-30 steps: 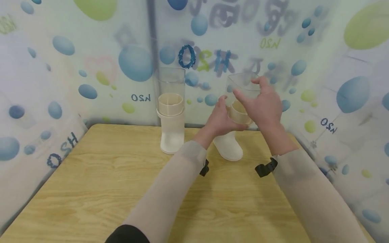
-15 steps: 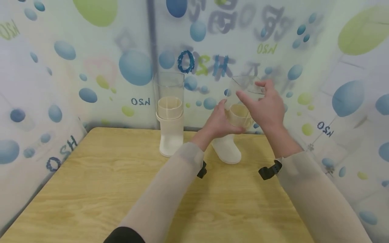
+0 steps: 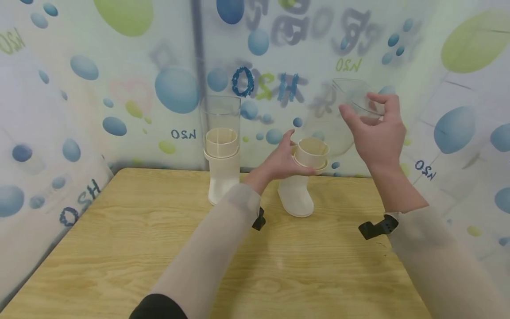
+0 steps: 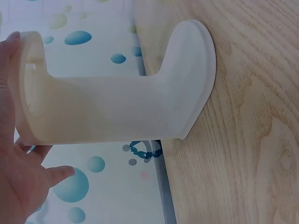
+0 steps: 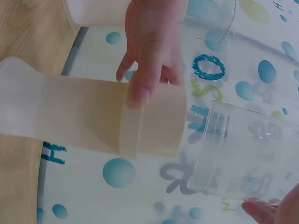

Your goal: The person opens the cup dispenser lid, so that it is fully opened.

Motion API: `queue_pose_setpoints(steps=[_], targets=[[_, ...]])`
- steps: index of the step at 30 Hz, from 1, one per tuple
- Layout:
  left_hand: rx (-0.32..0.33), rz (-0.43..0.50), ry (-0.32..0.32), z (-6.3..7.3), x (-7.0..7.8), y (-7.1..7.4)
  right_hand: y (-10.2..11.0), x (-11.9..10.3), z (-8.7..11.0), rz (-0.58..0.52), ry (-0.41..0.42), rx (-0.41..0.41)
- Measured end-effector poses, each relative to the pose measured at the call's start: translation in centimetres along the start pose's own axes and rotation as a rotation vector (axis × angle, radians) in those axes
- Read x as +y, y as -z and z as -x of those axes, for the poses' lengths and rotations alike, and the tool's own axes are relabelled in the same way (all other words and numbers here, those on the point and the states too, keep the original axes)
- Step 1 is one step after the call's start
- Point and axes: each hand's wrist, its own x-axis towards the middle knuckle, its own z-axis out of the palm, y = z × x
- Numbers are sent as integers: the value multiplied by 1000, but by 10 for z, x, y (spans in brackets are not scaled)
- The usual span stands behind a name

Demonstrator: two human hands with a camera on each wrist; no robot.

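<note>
ngl that clear container (image 3: pixel 352 99), tilted in midair just beside the white stand (image 3: pixel 296 198), could slip, since the right hand (image 3: pixel 381 137) only pinches it up high while the left (image 3: pixel 280 160) grips the stand.

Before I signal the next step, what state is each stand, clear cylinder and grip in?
Left stand: upright on the table.
Left cylinder: upright, fitted over the left stand's top.
Right stand: roughly upright, top uncovered.
Right cylinder: held in the air, apart from the right stand.
Left grip: holding the right stand's collar.
Right grip: holding the right cylinder.
</note>
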Motion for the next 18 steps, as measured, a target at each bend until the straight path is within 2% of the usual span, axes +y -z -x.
queue_pose_setpoints(steps=[4, 7, 14, 18], targets=[[-32, 11, 7, 0, -1, 4, 16, -1, -1, -22, -28, 26], [-25, 30, 15, 1, -3, 3, 25, 1, 1, -27, -55, 45], [111, 45, 45, 8, -9, -15, 40, 18, 8, -1, -144, 73], [155, 50, 77, 14, -9, -24, 49, 35, 13, 63, -203, 44]])
